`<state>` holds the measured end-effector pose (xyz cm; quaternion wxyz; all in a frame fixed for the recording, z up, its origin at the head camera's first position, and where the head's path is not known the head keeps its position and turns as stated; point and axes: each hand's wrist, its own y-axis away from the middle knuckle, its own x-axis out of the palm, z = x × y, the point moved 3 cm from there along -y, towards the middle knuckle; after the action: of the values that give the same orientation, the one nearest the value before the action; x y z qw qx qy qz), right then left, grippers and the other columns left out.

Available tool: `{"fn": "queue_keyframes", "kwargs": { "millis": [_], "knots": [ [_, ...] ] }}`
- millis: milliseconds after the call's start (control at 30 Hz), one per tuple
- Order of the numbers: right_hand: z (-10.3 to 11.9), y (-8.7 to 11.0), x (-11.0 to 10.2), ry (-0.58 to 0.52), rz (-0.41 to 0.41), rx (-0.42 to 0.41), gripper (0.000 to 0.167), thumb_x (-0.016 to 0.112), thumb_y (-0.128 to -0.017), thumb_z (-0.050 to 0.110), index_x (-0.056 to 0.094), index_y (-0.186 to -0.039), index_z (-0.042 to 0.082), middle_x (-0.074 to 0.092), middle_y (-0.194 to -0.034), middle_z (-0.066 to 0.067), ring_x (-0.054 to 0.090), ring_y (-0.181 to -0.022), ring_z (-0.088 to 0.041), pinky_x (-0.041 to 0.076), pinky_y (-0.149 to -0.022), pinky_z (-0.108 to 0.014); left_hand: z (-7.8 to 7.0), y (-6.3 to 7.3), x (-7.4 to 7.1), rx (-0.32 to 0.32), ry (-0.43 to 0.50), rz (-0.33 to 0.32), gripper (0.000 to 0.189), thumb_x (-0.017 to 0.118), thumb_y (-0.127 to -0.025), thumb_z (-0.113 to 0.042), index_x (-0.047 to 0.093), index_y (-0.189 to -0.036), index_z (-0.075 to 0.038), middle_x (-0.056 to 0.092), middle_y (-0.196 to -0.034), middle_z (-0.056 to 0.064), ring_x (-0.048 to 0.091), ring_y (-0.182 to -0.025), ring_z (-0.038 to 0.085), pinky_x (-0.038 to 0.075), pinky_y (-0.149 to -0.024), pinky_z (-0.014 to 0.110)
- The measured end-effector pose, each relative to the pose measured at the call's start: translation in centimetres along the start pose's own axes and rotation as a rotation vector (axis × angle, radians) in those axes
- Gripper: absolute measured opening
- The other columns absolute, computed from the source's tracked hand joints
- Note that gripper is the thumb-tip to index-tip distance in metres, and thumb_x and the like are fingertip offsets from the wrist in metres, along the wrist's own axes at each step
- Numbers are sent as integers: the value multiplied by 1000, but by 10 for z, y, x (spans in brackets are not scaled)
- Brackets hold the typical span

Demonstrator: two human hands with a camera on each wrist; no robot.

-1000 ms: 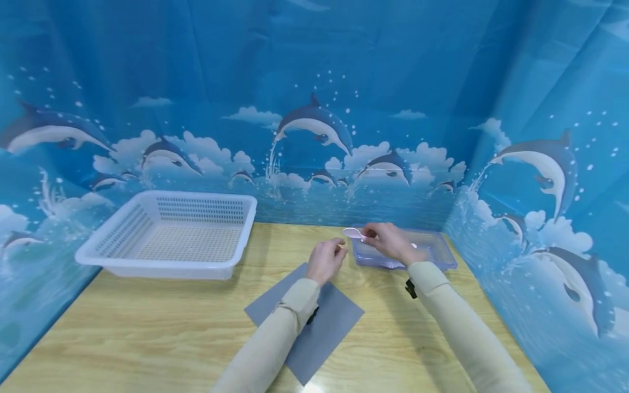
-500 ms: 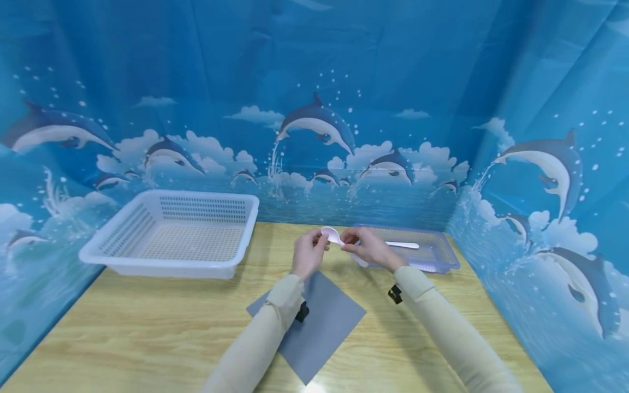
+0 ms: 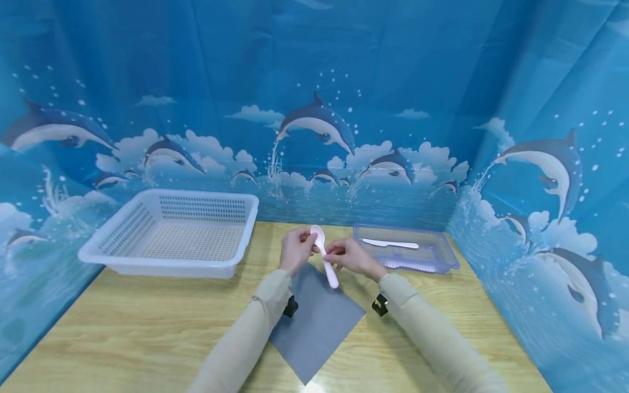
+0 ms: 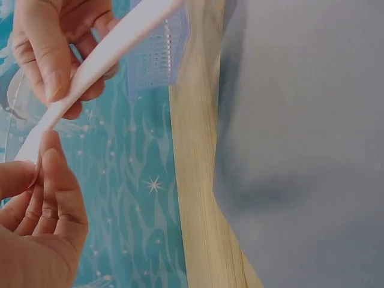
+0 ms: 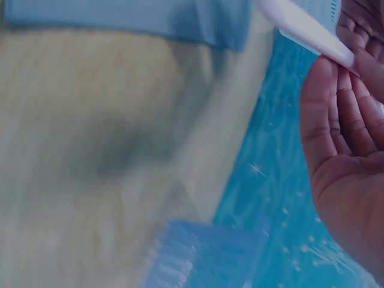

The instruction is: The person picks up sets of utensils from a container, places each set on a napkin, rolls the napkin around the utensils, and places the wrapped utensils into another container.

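Note:
Between both hands is a pale pink spoon (image 3: 330, 273), its bowl up and away, its handle slanting down toward me. My left hand (image 3: 296, 250) pinches the edge of the bowl; the left wrist view shows thumb and fingertips on it. My right hand (image 3: 355, 257) pinches the spoon around the neck, and its handle (image 5: 309, 27) sticks out past those fingers in the right wrist view. Beneath the spoon, a grey square cloth (image 3: 319, 327) lies flat on the table, one corner toward me.
A white perforated basket (image 3: 169, 264) stands at the back left of the wooden table (image 3: 147, 327). At the back right, a shallow purplish clear basket (image 3: 442, 256) holds a white knife (image 3: 393, 243). A dolphin-printed curtain (image 3: 304, 185) closes off the back and sides.
The spoon has come left from the purplish basket and turned so its handle points toward me. My left hand has taken hold of its bowl. The knife in the basket is now uncovered.

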<state>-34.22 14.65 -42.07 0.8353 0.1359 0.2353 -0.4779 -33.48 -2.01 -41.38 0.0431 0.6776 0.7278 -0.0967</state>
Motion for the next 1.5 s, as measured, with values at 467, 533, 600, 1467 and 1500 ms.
{"fn": "queue_keyframes", "kwargs": {
  "millis": [467, 533, 600, 1467, 1500],
  "knots": [
    [-8, -9, 24, -336, -57, 133, 27, 63, -95, 12, 64, -112, -9, 70, -94, -10, 69, -76, -15, 60, -75, -41, 14, 6, -8, -82, -63, 111, 15, 66, -93, -11, 73, -103, -2, 71, -84, 11, 68, -72, 20, 59, -74, 44],
    [-8, -11, 25, -378, -84, 141, 26, 62, -96, 10, 62, -113, -9, 70, -95, -11, 69, -77, -15, 60, -74, -37, 17, 9, -10, -83, -94, 140, 14, 66, -93, -12, 74, -101, -3, 71, -83, 10, 68, -72, 21, 59, -72, 43],
    [-8, -14, 25, -410, -104, 139, 25, 62, -95, 8, 61, -112, -10, 69, -95, -11, 70, -76, -15, 60, -73, -35, 19, 12, -11, -73, -137, 162, 13, 68, -92, -14, 75, -98, -5, 71, -81, 9, 67, -69, 20, 58, -67, 39],
    [-15, -26, 68, -293, -58, 292, 18, 60, -95, 3, 70, -106, -7, 68, -71, -7, 65, -63, -10, 58, -59, -28, 56, 20, -29, -317, -322, 395, 14, 72, -85, -4, 70, -71, -3, 62, -57, 1, 49, -46, 8, 33, -41, 18],
    [-16, -26, 69, -286, -56, 295, 18, 59, -95, 3, 70, -106, -7, 68, -72, -7, 65, -62, -10, 58, -58, -29, 57, 20, -29, -322, -338, 395, 13, 72, -84, -5, 70, -71, -3, 63, -57, 1, 48, -46, 8, 31, -41, 19]
  ]
}}
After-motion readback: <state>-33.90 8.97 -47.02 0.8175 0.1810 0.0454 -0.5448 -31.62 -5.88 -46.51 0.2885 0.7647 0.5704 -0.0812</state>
